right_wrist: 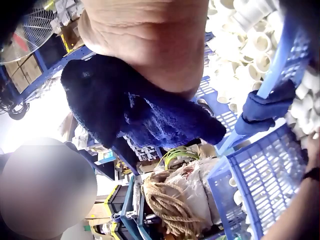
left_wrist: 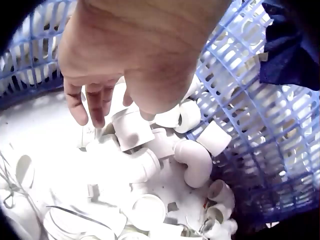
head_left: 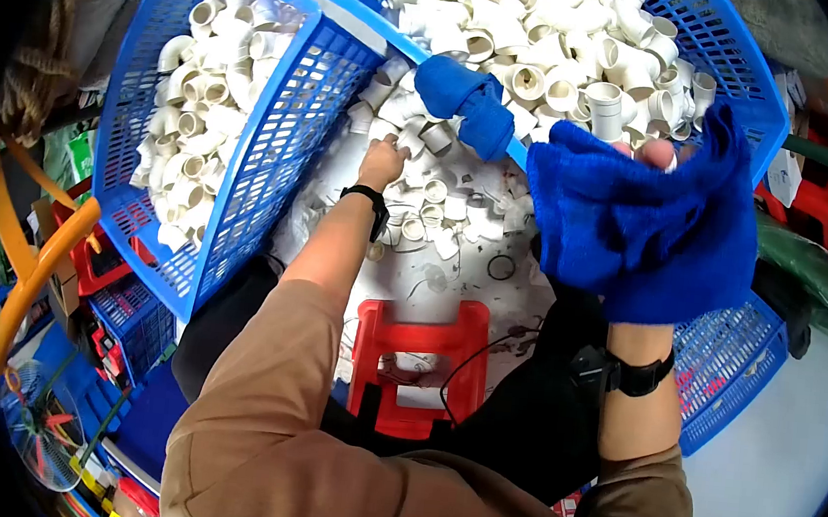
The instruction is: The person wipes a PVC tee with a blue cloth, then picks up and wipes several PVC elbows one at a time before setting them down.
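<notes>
My left hand reaches down to loose white pipe fittings piled between two baskets. In the left wrist view, its fingers hang apart, right at a short white coupling, with a pale elbow fitting nearby. My right hand is raised over the near rim of the large basket and holds a blue cloth. The cloth drapes over most of that hand, leaving the fingertips showing at its top; in the right wrist view the cloth hides the fingers.
A tilted blue basket of white fittings stands at left. The large blue basket, also full, is at the back right, with another blue cloth wrapped on its rim. A red stool sits between the legs; a coil of rope lies aside.
</notes>
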Demonstrator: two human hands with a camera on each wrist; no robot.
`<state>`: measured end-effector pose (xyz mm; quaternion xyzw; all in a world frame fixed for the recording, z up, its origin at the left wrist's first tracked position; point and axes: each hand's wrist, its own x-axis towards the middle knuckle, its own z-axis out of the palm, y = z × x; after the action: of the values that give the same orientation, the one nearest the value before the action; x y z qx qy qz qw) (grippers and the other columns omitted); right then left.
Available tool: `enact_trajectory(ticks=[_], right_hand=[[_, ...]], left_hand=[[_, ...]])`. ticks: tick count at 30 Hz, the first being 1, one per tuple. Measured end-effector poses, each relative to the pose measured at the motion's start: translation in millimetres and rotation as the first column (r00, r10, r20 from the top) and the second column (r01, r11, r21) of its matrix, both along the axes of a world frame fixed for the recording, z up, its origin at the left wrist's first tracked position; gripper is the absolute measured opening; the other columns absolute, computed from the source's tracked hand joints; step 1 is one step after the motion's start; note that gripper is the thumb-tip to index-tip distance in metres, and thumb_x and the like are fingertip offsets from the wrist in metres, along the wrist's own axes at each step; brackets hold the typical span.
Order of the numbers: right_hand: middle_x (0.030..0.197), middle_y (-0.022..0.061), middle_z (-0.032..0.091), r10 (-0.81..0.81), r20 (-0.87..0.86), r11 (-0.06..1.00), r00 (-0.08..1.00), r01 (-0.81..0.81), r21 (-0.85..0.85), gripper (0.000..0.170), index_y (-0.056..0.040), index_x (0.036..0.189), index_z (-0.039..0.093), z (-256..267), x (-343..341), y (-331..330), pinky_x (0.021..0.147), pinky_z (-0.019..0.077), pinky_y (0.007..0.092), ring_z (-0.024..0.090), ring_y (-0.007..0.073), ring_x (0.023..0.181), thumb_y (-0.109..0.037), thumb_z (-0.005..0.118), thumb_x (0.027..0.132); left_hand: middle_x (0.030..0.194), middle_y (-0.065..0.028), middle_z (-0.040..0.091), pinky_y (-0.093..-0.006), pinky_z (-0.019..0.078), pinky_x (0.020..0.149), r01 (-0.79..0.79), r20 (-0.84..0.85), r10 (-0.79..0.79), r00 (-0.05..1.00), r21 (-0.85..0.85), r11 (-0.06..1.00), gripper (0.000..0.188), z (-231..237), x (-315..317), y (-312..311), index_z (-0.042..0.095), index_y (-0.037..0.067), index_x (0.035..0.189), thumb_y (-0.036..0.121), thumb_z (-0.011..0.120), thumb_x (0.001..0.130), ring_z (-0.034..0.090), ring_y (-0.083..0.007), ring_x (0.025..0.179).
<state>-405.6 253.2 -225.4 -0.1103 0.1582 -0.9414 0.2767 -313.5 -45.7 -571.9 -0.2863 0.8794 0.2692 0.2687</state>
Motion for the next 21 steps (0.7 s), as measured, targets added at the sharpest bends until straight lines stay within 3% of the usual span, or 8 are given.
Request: enact_trajectory(ticks=[8, 10, 13, 14, 15, 17, 19, 21], right_hand=[[0.157, 0.0173, 0.036, 0.127, -0.089, 0.968, 0.988, -0.104, 0.228, 0.078, -0.0061, 0.155, 0.028, 5.8, -3.4, -2.0, 0.119, 0.024, 0.0538, 0.038, 0.0361, 0.142, -0.059, 0.036, 0.099], [0.15, 0.0199, 0.043, -0.127, 0.088, 0.959, 0.988, 0.1, 0.265, 0.074, -0.0013, 0.15, 0.033, -18.7, 3.4, 18.3, 0.117, 0.0291, 0.0527, 0.043, 0.0358, 0.137, -0.054, 0.041, 0.098], [0.146, 0.0197, 0.048, -0.254, -0.177, 0.491, 0.951, 0.284, 0.824, 0.075, -0.001, 0.147, 0.039, -40.9, 38.9, 31.8, 0.114, 0.0346, 0.0496, 0.049, 0.0389, 0.131, -0.055, 0.045, 0.094], [0.147, 0.0171, 0.046, -0.12, 0.222, 0.991, 0.967, 0.105, 0.078, 0.083, -0.0006, 0.148, 0.036, -39.8, 44.4, 6.9, 0.113, 0.0372, 0.0463, 0.048, 0.0336, 0.132, -0.058, 0.052, 0.091], [0.145, 0.021, 0.048, 0.036, -0.148, 0.824, 0.988, 0.054, 0.563, 0.072, 0.0052, 0.147, 0.036, -24.5, 43.4, -1.9, 0.113, 0.0344, 0.0446, 0.047, 0.0299, 0.133, -0.033, 0.059, 0.09], [0.147, 0.0256, 0.041, 0.26, -0.679, 0.684, 0.686, 0.365, 0.631, 0.073, -0.0044, 0.144, 0.044, 10.2, 37.2, -41.8, 0.111, 0.0359, 0.0482, 0.047, 0.0412, 0.131, -0.034, 0.067, 0.083], [0.144, 0.0262, 0.042, 0.382, -0.89, 0.555, 0.247, 0.709, 0.435, 0.069, -0.0071, 0.139, 0.051, 23.1, 55.4, -58.4, 0.11, 0.0365, 0.0513, 0.047, 0.0448, 0.129, -0.034, 0.071, 0.08], [0.139, 0.0258, 0.046, 0.258, -0.883, 0.499, 0.392, 0.728, 0.469, 0.066, -0.0037, 0.133, 0.055, 17.9, 70.5, -61.8, 0.107, 0.0401, 0.0509, 0.05, 0.0455, 0.124, -0.036, 0.074, 0.079]], left_hand=[[0.086, -0.0279, 0.066, -0.0541, 0.0486, 0.079, -0.08, -0.352, 0.126, 0.927, 0.143, 0.986, 0.03, 31.9, 9.6, 7.2, 0.062, 0.001, 0.094, 0.031, 0.057, 0.091, 0.061, -0.0517, 0.083], [0.077, -0.0197, 0.064, -0.0445, 0.0501, 0.07, -0.114, -0.446, 0.266, 0.854, 0.339, 0.934, 0.031, 68.2, 19.2, 6.0, 0.058, 0.0, 0.093, 0.031, 0.055, 0.099, 0.064, -0.0339, 0.072], [0.074, -0.0034, 0.056, -0.0284, 0.0459, 0.061, -0.164, -0.401, 0.548, 0.734, 0.678, 0.716, 0.026, 190.0, 25.3, 29.2, 0.052, 0.002, 0.111, 0.027, 0.049, 0.105, 0.053, -0.0112, 0.064], [0.076, -0.0017, 0.056, -0.0259, 0.0445, 0.061, -0.149, -0.391, 0.544, 0.742, 0.696, 0.703, 0.028, 232.8, 29.1, 37.9, 0.049, 0.003, 0.117, 0.028, 0.049, 0.105, 0.052, -0.0107, 0.063], [0.078, 0.0001, 0.055, -0.0235, 0.0431, 0.06, -0.131, -0.386, 0.539, 0.748, 0.711, 0.691, 0.031, 272.7, 30.4, 45.9, 0.046, 0.004, 0.124, 0.029, 0.049, 0.105, 0.051, -0.0102, 0.063], [0.081, -0.0005, 0.055, -0.0227, 0.0426, 0.06, -0.126, -0.353, 0.571, 0.741, 0.763, 0.634, 0.032, 344.1, 32.0, 67.8, 0.051, 0.003, 0.121, 0.03, 0.045, 0.106, 0.05, -0.0093, 0.066], [0.099, -0.0137, 0.066, -0.0361, 0.0515, 0.077, 0.259, -0.778, 0.085, 0.622, 0.306, 0.916, 0.03, 361.9, 34.8, 74.7, 0.057, 0.001, 0.118, 0.021, 0.042, 0.101, 0.066, -0.0236, 0.09], [0.105, -0.0209, 0.067, -0.0429, 0.0511, 0.087, -0.002, -0.53, 0.28, 0.8, 0.465, 0.885, 0.032, 359.6, 46.7, 76.8, 0.055, 0.0, 0.121, 0.017, 0.042, 0.098, 0.066, -0.0351, 0.1]])
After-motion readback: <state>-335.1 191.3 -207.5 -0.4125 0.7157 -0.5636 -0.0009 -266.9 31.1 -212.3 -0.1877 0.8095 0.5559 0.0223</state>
